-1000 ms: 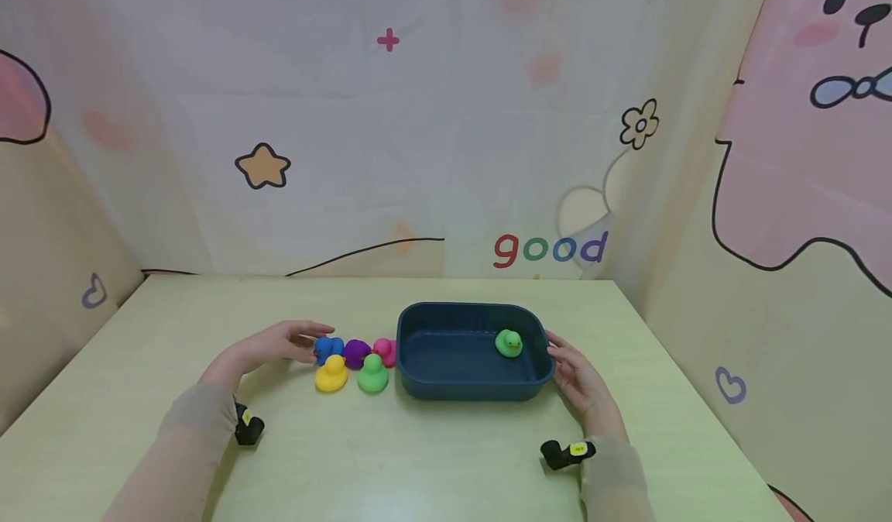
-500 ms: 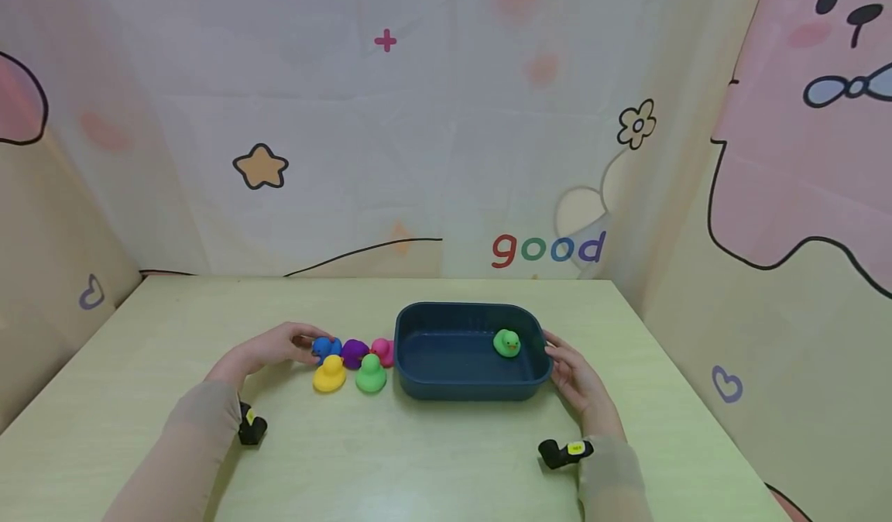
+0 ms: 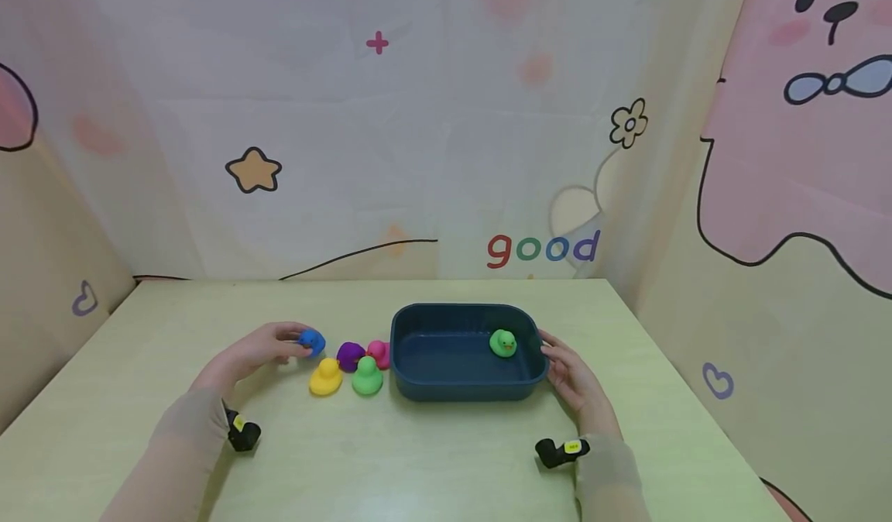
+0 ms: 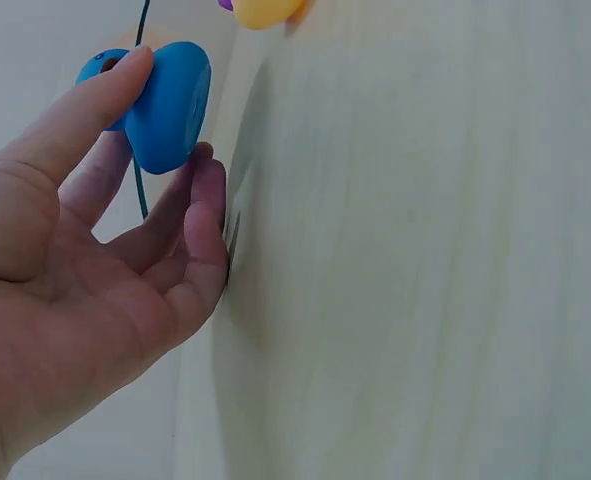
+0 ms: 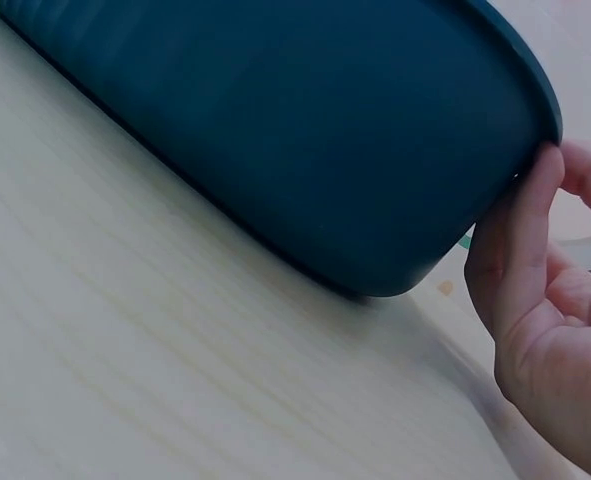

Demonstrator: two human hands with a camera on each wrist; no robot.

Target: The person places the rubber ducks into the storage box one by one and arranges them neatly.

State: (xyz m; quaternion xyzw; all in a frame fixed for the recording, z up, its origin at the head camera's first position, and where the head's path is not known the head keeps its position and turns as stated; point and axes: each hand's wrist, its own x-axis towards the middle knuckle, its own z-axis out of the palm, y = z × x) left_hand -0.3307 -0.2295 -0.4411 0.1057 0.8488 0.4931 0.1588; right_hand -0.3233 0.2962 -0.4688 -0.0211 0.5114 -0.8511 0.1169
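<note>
My left hand (image 3: 263, 349) pinches a blue rubber duck (image 3: 313, 342) between thumb and fingers. In the left wrist view the duck (image 4: 170, 112) is up off the wooden surface, its head partly behind the thumb. To its right sit a yellow duck (image 3: 325, 378), a purple duck (image 3: 350, 357), a pink duck (image 3: 378, 353) and a green duck (image 3: 367, 377). A dark blue bin (image 3: 467, 391) stands right of them, with another green duck (image 3: 503, 343) inside. My right hand (image 3: 577, 379) touches the bin's right end, fingertips against its outer wall (image 5: 305, 150) just under the rim.
The pale wooden table (image 3: 390, 460) carries all of this. A printed cloth backdrop (image 3: 334, 119) rises behind it and along both sides. Black wrist cameras sit on both sleeves, the left one (image 3: 244, 434) and the right one (image 3: 561, 452).
My left hand has closed its fingers on the blue duck and drawn it left, away from the purple one. The right hand stays at the bin; the head view has shifted slightly.
</note>
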